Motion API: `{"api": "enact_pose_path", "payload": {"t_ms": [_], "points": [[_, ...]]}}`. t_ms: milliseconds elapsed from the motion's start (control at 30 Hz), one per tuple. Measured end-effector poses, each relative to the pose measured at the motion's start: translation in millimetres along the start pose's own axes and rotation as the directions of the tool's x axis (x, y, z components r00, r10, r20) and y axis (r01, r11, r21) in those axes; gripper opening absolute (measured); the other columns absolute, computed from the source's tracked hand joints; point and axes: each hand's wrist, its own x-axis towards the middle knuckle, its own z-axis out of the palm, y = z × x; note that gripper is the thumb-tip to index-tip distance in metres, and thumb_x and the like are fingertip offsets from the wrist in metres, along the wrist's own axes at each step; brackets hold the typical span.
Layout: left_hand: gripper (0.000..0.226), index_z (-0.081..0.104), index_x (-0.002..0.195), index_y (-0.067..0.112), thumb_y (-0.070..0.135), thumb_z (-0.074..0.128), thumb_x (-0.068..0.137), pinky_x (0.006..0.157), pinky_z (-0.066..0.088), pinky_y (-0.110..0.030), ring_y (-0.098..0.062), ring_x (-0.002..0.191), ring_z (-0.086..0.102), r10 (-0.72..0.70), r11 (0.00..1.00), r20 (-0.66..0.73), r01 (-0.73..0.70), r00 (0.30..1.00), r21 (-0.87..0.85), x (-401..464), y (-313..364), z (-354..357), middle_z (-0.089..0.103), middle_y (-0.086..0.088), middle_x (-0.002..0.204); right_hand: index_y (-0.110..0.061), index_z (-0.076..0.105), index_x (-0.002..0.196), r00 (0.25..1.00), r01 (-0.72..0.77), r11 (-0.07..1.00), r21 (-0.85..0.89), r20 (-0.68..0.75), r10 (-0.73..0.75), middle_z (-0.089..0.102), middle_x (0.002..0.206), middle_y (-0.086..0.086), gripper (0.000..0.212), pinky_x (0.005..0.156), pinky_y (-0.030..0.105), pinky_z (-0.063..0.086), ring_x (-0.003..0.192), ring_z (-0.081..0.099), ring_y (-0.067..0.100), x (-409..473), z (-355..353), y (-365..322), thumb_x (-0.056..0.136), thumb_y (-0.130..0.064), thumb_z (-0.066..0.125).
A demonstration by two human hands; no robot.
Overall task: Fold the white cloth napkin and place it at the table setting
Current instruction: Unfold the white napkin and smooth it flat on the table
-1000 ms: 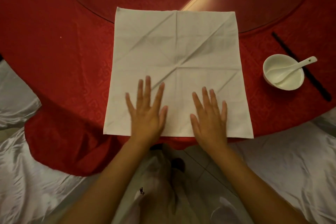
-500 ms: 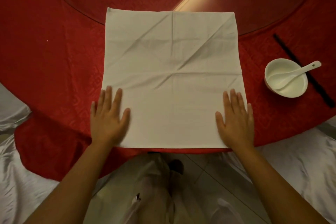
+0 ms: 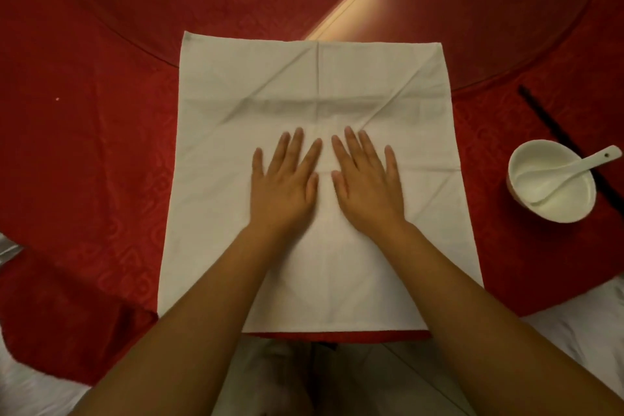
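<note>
Pressing flat with both hands, left hand (image 3: 283,186) and right hand (image 3: 368,186) spread, is smoothing the napkin (image 3: 317,84) before folding.

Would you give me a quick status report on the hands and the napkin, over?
Left hand and right hand open, flat on napkin. Napkin spread out, unfolded, creased. Bowl with spoon off to the right, clear of it.

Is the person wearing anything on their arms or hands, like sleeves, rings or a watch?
No. The left hand and right hand are bare: no gloves, rings, watch or bracelet. Both forearms are uncovered too, with no sleeve showing anywhere in view.
</note>
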Motion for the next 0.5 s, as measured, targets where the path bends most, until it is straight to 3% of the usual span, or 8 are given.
{"api": "enact_pose_path", "payload": {"t_ms": [133,233,300,367,400,433,500], "points": [[0.055,0.000,0.146,0.038,0.048,0.012,0.093,0.116,-0.005,-0.040,-0.008,0.143,-0.009,-0.005,1.000,-0.011,0.004,1.000,-0.030,7.5,-42.9,-7.6,-0.003,0.006,0.158,-0.022,0.006,0.148,0.994,-0.095,0.995,0.000,-0.051,0.095,0.006,0.159,-0.001,0.058,0.116,0.044,0.002,0.145,0.002,0.014,4.7,-7.7,51.1,0.095,-0.035,0.027],[0.062,0.008,0.148,0.027,0.048,0.016,0.091,0.116,0.001,-0.041,-0.013,0.144,-0.002,-0.140,0.989,-0.055,0.138,0.989,-0.043,14.4,-80.1,-18.7,0.003,0.000,0.158,-0.015,0.005,0.148,0.976,-0.214,0.977,-0.016,-0.037,0.214,0.005,0.159,0.002,0.061,0.118,0.043,0.002,0.146,0.001,0.015,10.2,-17.6,83.2,0.095,-0.038,0.027],[0.066,0.009,0.148,0.016,0.045,0.019,0.090,0.118,0.005,-0.045,-0.018,0.145,0.002,-0.334,0.941,-0.129,0.321,0.934,-0.112,17.4,-102.0,-27.8,0.005,-0.006,0.158,-0.011,0.005,0.147,0.969,-0.243,0.970,-0.024,-0.055,0.242,0.006,0.159,0.005,0.063,0.119,0.043,0.003,0.146,0.002,0.015,11.0,-22.3,87.5,0.095,-0.041,0.024],[0.066,0.009,0.148,0.012,0.041,0.023,0.090,0.117,0.002,-0.049,-0.024,0.145,0.003,-0.510,0.857,-0.285,0.451,0.811,-0.251,26.1,-105.4,-38.8,0.005,-0.012,0.158,-0.011,0.007,0.147,0.966,-0.222,0.975,-0.005,-0.139,0.220,0.006,0.158,0.007,0.066,0.119,0.044,0.002,0.145,0.001,0.017,18.1,-25.6,75.5,0.092,-0.044,0.020],[0.065,0.008,0.148,0.014,0.040,0.025,0.091,0.116,-0.006,-0.047,-0.026,0.145,0.001,-0.499,0.865,-0.364,0.421,0.787,-0.274,34.2,-96.7,-44.3,0.005,-0.015,0.157,-0.013,0.008,0.147,0.964,-0.183,0.983,0.010,-0.193,0.182,0.007,0.158,0.008,0.065,0.118,0.045,0.001,0.145,0.001,0.018,27.1,-27.0,64.1,0.092,-0.044,0.020],[0.064,0.008,0.148,0.017,0.040,0.026,0.092,0.113,-0.012,-0.044,-0.027,0.144,0.000,-0.402,0.914,-0.420,0.328,0.814,-0.239,45.2,-82.9,-48.4,0.005,-0.016,0.157,-0.017,0.009,0.148,0.962,-0.127,0.992,0.013,-0.242,0.126,0.008,0.158,0.009,0.063,0.117,0.046,0.001,0.145,0.001,0.019,40.0,-28.4,50.7,0.091,-0.043,0.021],[0.062,0.008,0.148,0.024,0.041,0.028,0.092,0.112,-0.014,-0.046,-0.025,0.144,-0.003,-0.063,0.997,-0.423,0.041,0.904,-0.061,71.9,-49.0,-46.5,0.004,-0.011,0.156,-0.024,0.012,0.147,0.958,-0.017,1.000,-0.025,-0.285,0.009,0.011,0.158,0.008,0.060,0.115,0.048,0.001,0.145,0.003,0.021,71.0,-29.3,24.8,0.092,-0.043,0.025]]}}
